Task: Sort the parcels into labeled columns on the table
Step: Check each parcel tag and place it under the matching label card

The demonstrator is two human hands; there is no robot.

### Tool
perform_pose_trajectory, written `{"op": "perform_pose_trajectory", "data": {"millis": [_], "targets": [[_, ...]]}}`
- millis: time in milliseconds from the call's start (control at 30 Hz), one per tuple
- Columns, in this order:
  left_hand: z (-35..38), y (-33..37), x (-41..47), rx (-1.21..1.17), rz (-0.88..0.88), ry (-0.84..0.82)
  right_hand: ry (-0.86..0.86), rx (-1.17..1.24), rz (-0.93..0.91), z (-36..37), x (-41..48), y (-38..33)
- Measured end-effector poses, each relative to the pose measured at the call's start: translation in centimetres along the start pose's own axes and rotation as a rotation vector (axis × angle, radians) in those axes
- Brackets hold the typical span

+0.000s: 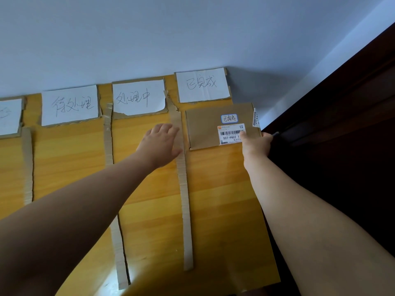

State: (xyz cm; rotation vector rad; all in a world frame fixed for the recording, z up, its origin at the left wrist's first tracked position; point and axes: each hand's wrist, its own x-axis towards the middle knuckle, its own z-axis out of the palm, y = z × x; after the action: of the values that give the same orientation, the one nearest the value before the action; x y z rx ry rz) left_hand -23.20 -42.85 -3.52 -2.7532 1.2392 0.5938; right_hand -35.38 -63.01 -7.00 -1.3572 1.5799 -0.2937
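The flat brown cardboard parcel (205,127) lies at the far end of the rightmost column on the yellow wooden counter (224,199), just below the white handwritten column card (203,84). It carries a white barcode shipping label (229,134) reading 507-P802, with a small blue-edged handwritten sticker (229,118) above it. The right hand (255,144) pinches its near right corner, thumb on the label. The left hand (160,142), fingers straight, reaches over the cardboard divider strip (183,189) beside the parcel.

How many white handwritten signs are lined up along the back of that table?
4: left sign, cut off by the frame; second sign; third sign; right sign, just behind the parcel. More may lie further left.
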Motion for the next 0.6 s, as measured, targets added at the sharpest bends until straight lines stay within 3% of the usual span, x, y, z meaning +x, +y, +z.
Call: {"op": "perform_pose_trajectory", "data": {"millis": [300,600], "targets": [[-1.5,-1.3,-2.6,0.017,-0.026,0.045,0.020,-0.120,-0.024,-1.0,-2.1,-0.7],[-4.4,-4.3,-9.4,0.001,-0.042,0.147,0.000,-0.218,-0.194,-1.2,-9.5,-1.9]]}}
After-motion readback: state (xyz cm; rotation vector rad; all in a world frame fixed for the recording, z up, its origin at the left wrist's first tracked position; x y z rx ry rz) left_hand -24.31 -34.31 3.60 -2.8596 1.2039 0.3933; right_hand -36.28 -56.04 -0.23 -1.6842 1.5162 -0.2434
